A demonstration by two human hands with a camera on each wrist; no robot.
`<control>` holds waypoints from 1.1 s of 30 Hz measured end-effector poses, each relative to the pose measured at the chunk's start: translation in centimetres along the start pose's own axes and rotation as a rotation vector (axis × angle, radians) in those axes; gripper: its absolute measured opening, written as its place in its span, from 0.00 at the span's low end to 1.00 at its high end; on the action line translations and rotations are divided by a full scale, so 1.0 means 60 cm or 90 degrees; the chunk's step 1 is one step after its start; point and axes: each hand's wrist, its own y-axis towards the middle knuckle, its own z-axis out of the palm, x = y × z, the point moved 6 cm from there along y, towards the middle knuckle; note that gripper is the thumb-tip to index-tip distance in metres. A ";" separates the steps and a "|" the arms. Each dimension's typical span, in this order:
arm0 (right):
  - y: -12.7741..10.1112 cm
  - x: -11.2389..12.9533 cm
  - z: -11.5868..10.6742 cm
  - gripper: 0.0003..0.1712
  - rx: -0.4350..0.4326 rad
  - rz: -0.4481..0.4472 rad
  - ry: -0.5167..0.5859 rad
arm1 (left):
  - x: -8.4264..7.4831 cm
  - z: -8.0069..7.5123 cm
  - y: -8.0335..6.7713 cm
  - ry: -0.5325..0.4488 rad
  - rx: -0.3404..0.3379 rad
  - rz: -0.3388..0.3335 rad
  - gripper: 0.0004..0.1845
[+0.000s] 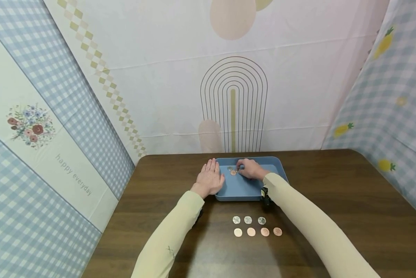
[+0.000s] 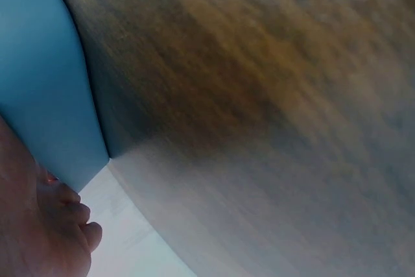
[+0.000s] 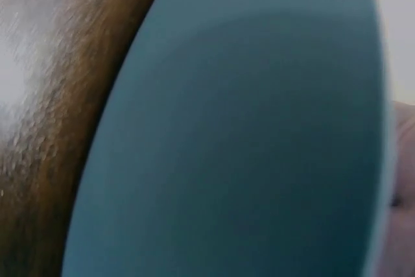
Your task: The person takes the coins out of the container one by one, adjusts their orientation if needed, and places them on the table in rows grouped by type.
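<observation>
The tray [image 1: 240,189] sits by the table's [image 1: 159,185] far edge, the left hand [image 1: 209,179] at its left edge, fingers straight and lying close together. The right hand [image 1: 250,169] reaches over the right edge, its fingers bent down at a few coins [image 1: 233,173] in the tray's far-left part; I cannot tell whether they pinch one.

Only the head view shows coins. Between the tray's near edge and the bottom of that view, two rows lie on the table: three silver coins [image 1: 247,220], then four coppery coins [image 1: 265,232] nearer the person.

The left wrist view adds the tray's outer wall meeting the table, beside the hand's fingers. In the right wrist view that wall hides most of the hand; a blurred strip shows past the rim.
</observation>
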 end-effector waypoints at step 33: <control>-0.074 0.003 -0.062 0.04 -0.049 -0.157 0.128 | 0.000 0.004 0.013 -0.005 -0.020 -0.003 0.35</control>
